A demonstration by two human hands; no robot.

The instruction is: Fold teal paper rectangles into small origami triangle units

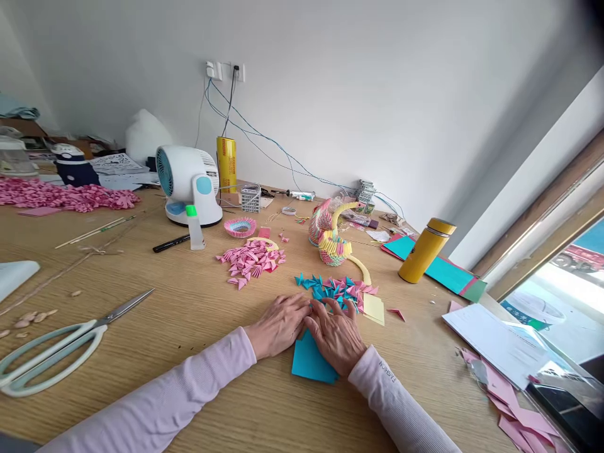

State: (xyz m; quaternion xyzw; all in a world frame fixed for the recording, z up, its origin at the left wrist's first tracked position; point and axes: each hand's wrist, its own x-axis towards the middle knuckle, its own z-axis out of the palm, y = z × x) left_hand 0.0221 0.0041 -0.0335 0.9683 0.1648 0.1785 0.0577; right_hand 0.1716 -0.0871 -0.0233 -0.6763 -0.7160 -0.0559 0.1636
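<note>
My left hand (pixel 282 322) rests palm-down on the wooden table, its fingers bent and close together. My right hand (pixel 336 333) lies against it, with the thumb and fingertips meeting the left fingers. Whatever is pinched between them is hidden by the fingers. Under and in front of my right hand is a small stack of blue paper (pixel 311 363). Just beyond my fingertips lies a pile of folded blue and pink paper triangles (pixel 330 289). Pale yellow paper slips (pixel 374 308) sit beside that pile, to the right of my right hand.
Scissors (pixel 89 336) lie left. Behind are a pink triangle heap (pixel 252 258), paper-folded swans (pixel 333 242), a glue bottle (pixel 195 229) and a white fan (pixel 191 182). A yellow flask (pixel 425 251) stands right, near pink paper pieces (pixel 503 387) and a phone (pixel 566 409).
</note>
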